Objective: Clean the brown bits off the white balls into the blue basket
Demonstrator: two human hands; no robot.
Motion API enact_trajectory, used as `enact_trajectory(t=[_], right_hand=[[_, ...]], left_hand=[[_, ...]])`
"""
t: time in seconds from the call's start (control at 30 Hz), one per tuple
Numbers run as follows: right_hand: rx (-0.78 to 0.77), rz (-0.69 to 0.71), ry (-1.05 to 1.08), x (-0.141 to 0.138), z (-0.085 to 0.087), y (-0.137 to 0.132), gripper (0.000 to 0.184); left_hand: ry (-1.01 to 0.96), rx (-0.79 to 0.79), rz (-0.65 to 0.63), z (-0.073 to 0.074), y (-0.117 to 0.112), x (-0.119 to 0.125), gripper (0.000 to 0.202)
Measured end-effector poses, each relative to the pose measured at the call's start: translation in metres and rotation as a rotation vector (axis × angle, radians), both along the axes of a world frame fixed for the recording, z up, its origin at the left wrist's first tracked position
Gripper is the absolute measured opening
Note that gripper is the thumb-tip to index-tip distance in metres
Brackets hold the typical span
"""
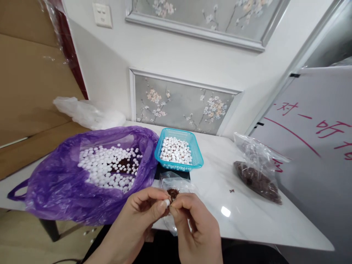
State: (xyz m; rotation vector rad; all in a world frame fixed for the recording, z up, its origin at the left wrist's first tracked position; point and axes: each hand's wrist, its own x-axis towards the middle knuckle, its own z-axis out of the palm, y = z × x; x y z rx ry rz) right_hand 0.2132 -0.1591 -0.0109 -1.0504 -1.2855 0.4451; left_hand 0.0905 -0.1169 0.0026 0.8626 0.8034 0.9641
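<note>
Pinching is the whole trick here, folks. Our left hand point(140, 209) is mostly closed, thumb and index finger gripping one white bead point(167, 202). Our right hand point(195, 218) has its thumb and fingertips drawn together right beside it; can't tell if there's anything tiny between them. Brown bits point(173, 192) show just past our fingertips, by the clear bag point(181, 183). Tip: we'd keep the left pinch light but steady, since round beads probably squirt away, and let the right fingertips do the small moves. More beads sit in the purple bag point(55, 183) and the blue basket point(199, 162).
</note>
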Motion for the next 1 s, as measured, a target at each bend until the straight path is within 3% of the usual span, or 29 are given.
enact_trajectory(t=[0.2, 0.43, 0.53, 0.6, 0.73, 0.83, 1.0], right_hand=[[-0.032, -0.004, -0.023, 0.001, -0.003, 0.002, 0.014], [-0.304, 0.075, 0.125, 0.002, 0.004, 0.006, 0.006], [-0.309, 0.151, 0.246, 0.01, 0.008, 0.003, 0.007], [-0.286, 0.088, 0.239, 0.02, 0.008, 0.001, 0.008], [-0.34, -0.092, -0.005, 0.043, -0.002, -0.004, 0.017], [-0.402, -0.08, -0.236, 0.048, -0.009, -0.003, 0.022], [-0.445, -0.057, -0.714, 0.032, -0.013, 0.012, 0.033]], left_hand=[[0.035, 0.017, 0.056, -0.002, -0.002, -0.001, 0.019], [0.019, 0.033, 0.071, -0.005, 0.002, 0.0, 0.017], [-0.04, 0.006, 0.032, -0.004, 0.003, 0.001, 0.016], [-0.076, -0.01, 0.042, -0.002, 0.004, -0.001, 0.017], [-0.08, -0.002, 0.085, -0.001, 0.009, -0.008, 0.024], [-0.043, 0.034, 0.136, 0.001, 0.015, -0.014, 0.024], [0.005, 0.081, 0.221, 0.005, 0.023, -0.021, 0.023]])
